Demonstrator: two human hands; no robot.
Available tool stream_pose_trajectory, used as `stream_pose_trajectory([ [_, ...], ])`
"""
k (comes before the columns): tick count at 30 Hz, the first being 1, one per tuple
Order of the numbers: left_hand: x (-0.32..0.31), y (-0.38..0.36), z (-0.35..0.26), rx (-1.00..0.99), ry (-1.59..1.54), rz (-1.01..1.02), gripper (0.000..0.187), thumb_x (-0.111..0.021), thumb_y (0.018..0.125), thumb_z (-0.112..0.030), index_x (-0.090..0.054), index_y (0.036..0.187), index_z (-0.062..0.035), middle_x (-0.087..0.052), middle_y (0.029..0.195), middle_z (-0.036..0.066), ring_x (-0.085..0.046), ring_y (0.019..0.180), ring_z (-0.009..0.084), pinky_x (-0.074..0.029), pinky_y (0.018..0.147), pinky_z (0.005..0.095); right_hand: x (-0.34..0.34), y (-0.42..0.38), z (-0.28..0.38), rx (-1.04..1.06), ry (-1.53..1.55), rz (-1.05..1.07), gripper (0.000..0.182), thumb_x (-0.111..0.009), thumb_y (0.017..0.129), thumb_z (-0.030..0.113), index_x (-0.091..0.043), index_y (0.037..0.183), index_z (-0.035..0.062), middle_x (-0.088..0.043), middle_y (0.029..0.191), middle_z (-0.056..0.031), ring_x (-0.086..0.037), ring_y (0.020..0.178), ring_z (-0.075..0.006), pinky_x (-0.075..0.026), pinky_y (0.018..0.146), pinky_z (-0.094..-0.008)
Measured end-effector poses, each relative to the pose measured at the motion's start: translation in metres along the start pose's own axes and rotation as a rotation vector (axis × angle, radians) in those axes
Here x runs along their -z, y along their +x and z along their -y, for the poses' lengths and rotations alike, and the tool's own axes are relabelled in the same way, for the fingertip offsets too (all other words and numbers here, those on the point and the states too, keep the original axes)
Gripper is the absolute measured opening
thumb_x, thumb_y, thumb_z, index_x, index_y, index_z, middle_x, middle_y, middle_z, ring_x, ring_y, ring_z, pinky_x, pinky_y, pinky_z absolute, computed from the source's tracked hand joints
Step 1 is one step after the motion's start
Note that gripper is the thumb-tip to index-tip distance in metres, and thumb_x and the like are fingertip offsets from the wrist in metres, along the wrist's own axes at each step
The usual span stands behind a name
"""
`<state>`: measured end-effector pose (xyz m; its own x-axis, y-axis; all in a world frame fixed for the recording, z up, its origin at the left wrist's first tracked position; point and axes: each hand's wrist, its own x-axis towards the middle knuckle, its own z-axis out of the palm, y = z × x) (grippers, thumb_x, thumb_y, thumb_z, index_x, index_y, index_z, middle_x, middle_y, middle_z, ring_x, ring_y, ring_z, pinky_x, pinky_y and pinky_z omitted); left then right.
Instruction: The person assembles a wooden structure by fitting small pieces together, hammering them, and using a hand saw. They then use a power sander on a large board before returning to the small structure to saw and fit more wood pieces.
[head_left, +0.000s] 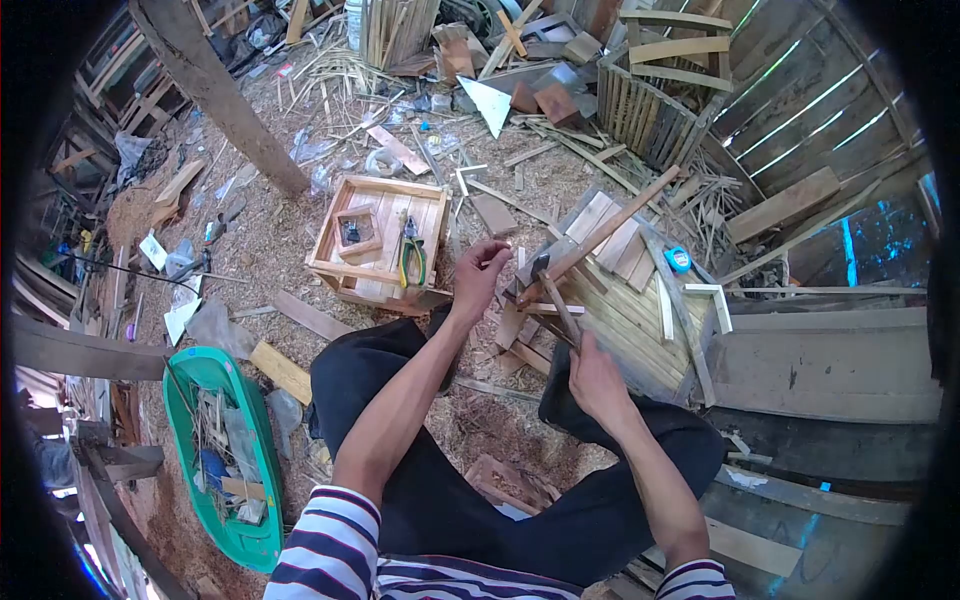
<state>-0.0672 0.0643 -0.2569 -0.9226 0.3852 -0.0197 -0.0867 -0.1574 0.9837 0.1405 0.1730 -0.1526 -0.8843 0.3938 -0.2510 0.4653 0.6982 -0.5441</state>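
My right hand [597, 378] is wrapped round the wooden handle of a hammer [560, 305]. The hammer's dark head is by the near end of a long wooden strip [625, 215], which slants over a slatted wooden work surface [630, 335]. To the left of the hammer, my left hand [480, 275] is raised with thumb and fingertips pinched together. Whatever that pinch holds is too small to make out. Left of this hand, pliers with yellow-green handles [405, 265] lie on a shallow wooden crate [345, 270], beside a small square wooden box [370, 243] holding dark bits.
A blue tape measure [678, 260] lies on the work surface's right side. At left stands a green plastic tub [178, 440] of scraps. A wooden post [225, 100] rises beyond the crate. Shavings and offcuts cover the ground; planks [840, 365] are stacked at right.
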Motion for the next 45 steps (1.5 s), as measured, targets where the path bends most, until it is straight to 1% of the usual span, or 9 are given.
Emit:
stream_pose_trajectory([
  [5, 0.0, -0.01, 0.001, -0.039, 0.138, 0.13, 0.018, -0.066, 0.087, -0.011, -0.068, 0.101, -0.0002, -0.068, 0.091, 0.004, -0.062, 0.083, 0.0097, -0.049, 0.077, 0.0236, -0.001, 0.0, 0.001, -0.016, -0.021, 0.014, 0.02, -0.047, 0.094, 0.012, -0.037, 0.101, -0.0037, -0.056, 0.075, -0.0373, -0.054, 0.078, -0.0558, -0.04, 0.068, -0.0615],
  [9, -0.001, -0.013, -0.002, -0.007, 0.197, 0.111, 0.016, -0.067, 0.086, -0.011, -0.07, 0.097, -0.0003, -0.069, 0.089, 0.004, -0.062, 0.081, 0.0096, -0.049, 0.076, 0.0239, 0.003, -0.001, 0.005, -0.029, -0.021, 0.019, 0.019, -0.047, 0.093, 0.012, -0.038, 0.101, -0.0037, -0.056, 0.075, -0.0373, -0.053, 0.078, -0.0559, -0.039, 0.069, -0.0613],
  [11, 0.0, -0.013, -0.001, -0.089, 0.25, 0.107, 0.016, -0.068, 0.085, -0.012, -0.071, 0.096, -0.0008, -0.069, 0.088, 0.004, -0.063, 0.081, 0.0095, -0.049, 0.075, 0.0241, 0.001, 0.0, 0.003, -0.025, -0.019, 0.018, 0.019, -0.047, 0.093, 0.012, -0.038, 0.101, -0.0038, -0.056, 0.075, -0.0372, -0.053, 0.079, -0.0558, -0.039, 0.069, -0.0612],
  [24, 0.002, -0.005, 0.007, 0.045, 0.154, 0.142, 0.017, -0.069, 0.084, -0.012, -0.071, 0.097, -0.0014, -0.07, 0.086, 0.007, -0.065, 0.077, 0.012, -0.05, 0.07, 0.025, 0.002, 0.0, 0.002, -0.017, -0.021, 0.019, 0.019, -0.047, 0.094, 0.012, -0.037, 0.098, -0.0029, -0.056, 0.074, -0.0365, -0.053, 0.078, -0.0556, -0.039, 0.067, -0.061],
  [30, -0.001, -0.006, 0.007, -0.038, 0.211, 0.111, 0.015, -0.07, 0.082, -0.011, -0.071, 0.094, -0.0009, -0.069, 0.084, 0.008, -0.065, 0.077, 0.0134, -0.051, 0.071, 0.0263, 0.002, 0.0, 0.004, -0.038, -0.013, 0.03, 0.019, -0.046, 0.095, 0.013, -0.037, 0.099, -0.0025, -0.056, 0.073, -0.0368, -0.053, 0.077, -0.0561, -0.039, 0.067, -0.0613],
  [32, -0.001, -0.006, 0.007, -0.127, 0.293, 0.108, 0.015, -0.07, 0.082, -0.01, -0.071, 0.093, -0.0009, -0.069, 0.084, 0.008, -0.065, 0.077, 0.0146, -0.05, 0.072, 0.0269, 0.002, -0.001, 0.004, -0.036, -0.009, 0.029, 0.019, -0.046, 0.095, 0.014, -0.037, 0.099, -0.0025, -0.056, 0.073, -0.0366, -0.053, 0.077, -0.0561, -0.039, 0.067, -0.0613],
  [42, 0.0, -0.006, 0.008, -0.059, 0.199, 0.131, 0.014, -0.069, 0.082, -0.008, -0.071, 0.093, -0.0006, -0.068, 0.084, 0.009, -0.065, 0.077, 0.0167, -0.049, 0.072, 0.0277, -0.002, 0.0, 0.0, -0.024, -0.02, 0.005, 0.02, -0.048, 0.094, 0.012, -0.037, 0.102, -0.0032, -0.055, 0.072, -0.0363, -0.053, 0.076, -0.0561, -0.04, 0.066, -0.0603],
  [44, -0.001, -0.008, 0.005, -0.191, 0.27, 0.152, 0.012, -0.067, 0.082, -0.006, -0.07, 0.092, -0.0003, -0.067, 0.085, 0.009, -0.065, 0.077, 0.0175, -0.049, 0.071, 0.0279, -0.001, 0.0, -0.001, -0.016, -0.023, 0.021, 0.019, -0.046, 0.094, 0.013, -0.037, 0.099, -0.0022, -0.057, 0.073, -0.0363, -0.055, 0.076, -0.0556, -0.042, 0.067, -0.0606],
  [45, -0.002, -0.009, 0.003, -0.195, 0.268, 0.152, 0.012, -0.067, 0.082, -0.006, -0.07, 0.092, -0.0003, -0.067, 0.085, 0.009, -0.065, 0.077, 0.0175, -0.049, 0.071, 0.0279, 0.001, 0.001, 0.0, -0.007, -0.028, 0.038, 0.018, -0.044, 0.094, 0.015, -0.036, 0.097, -0.0013, -0.058, 0.075, -0.0363, -0.056, 0.075, -0.055, -0.044, 0.069, -0.0609],
])
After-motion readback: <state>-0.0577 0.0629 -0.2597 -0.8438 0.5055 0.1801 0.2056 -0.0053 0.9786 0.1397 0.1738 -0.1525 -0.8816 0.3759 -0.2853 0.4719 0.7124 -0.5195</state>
